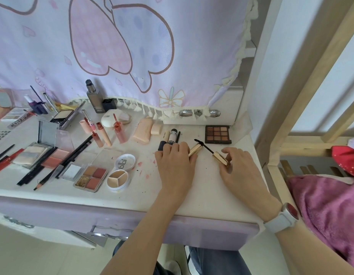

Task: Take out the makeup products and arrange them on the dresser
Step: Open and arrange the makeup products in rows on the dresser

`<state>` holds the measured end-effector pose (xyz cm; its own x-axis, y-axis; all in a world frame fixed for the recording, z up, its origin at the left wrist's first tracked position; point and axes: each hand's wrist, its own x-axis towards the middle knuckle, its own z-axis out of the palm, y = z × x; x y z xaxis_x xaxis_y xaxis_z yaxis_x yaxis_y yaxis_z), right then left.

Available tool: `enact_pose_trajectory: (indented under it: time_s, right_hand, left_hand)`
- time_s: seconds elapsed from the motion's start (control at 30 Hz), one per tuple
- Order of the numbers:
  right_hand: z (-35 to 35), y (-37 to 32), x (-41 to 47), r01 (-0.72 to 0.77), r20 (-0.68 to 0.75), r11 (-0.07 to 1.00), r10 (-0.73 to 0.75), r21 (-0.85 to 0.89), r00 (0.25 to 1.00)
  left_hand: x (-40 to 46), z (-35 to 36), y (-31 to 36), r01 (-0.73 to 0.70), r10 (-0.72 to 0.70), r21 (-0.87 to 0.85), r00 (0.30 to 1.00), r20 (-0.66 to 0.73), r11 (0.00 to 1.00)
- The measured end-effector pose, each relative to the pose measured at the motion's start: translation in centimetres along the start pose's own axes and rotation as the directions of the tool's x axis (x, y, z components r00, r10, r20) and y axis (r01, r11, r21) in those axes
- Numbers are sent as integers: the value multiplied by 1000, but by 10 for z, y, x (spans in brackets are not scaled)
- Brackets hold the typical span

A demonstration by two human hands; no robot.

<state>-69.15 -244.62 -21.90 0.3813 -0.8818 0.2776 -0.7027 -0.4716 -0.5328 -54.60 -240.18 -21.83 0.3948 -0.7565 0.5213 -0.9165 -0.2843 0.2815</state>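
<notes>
While both of our hands rest on the white dresser top (208, 197), we have a gold mascara apart in two pieces; our left hand (175, 161) curls over the gold mascara tube (195, 151) and holds it against the surface, the open end of the tube poking out to the right of the fingers; our right hand (236, 165) pinches the gold mascara cap (219, 158) between thumb and fingers, and the black mascara wand (202, 144) runs from that cap up and to the left, its brush tip free in the air just beyond the tube's mouth; a white watch (284, 217) sits on our right wrist. Just beyond the left fingers lie a dark-capped tube (173, 135) and a thin black pencil (178, 136), side by side; to the far right of them an open brown eyeshadow palette (218, 134) lies flat near the wall. Left of our hands a round three-part concealer pot (117, 179) sits open with its white lid (125, 162) just behind it; beside it lies a four-pan blush palette (92, 178); farther left are long black pencils (73, 155), open powder compacts (46, 153) and pink lip gloss tubes (104, 133); a grey pump bottle (94, 98) stands upright at the far edge, against a lilac cartoon cloth (112, 46) hanging over the back.
</notes>
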Motion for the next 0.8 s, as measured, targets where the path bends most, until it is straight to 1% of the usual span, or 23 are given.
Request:
enact_pose_trajectory:
  time_s: [0.17,0.37,0.53,0.7,0.77,0.8]
  right_hand:
    - [-1,0,-1,-11,23,998,12,-55,1000]
    - [1,-2,1,-7,-23,998,6,-61,1000]
    - [1,-3,5,-6,-31,994,3,-112,1000]
    - [0,-4,7,-5,-25,993,2,-114,1000]
    - [0,-5,9,2,-45,993,-8,-118,999]
    - [0,-7,9,14,-78,993,-23,-116,997]
  left_hand:
    - [-2,-1,0,-13,13,-25,1000,-15,1000]
    - [-7,-3,-2,-10,9,-61,1000,-17,998]
    - [-9,-4,-3,-22,22,-60,1000,-9,998]
    - [-11,-7,-4,-30,27,-117,999,-30,993]
    - [-15,-11,-9,-19,14,-123,999,-43,992]
    - [-18,-14,-13,-9,2,-123,998,-55,992]
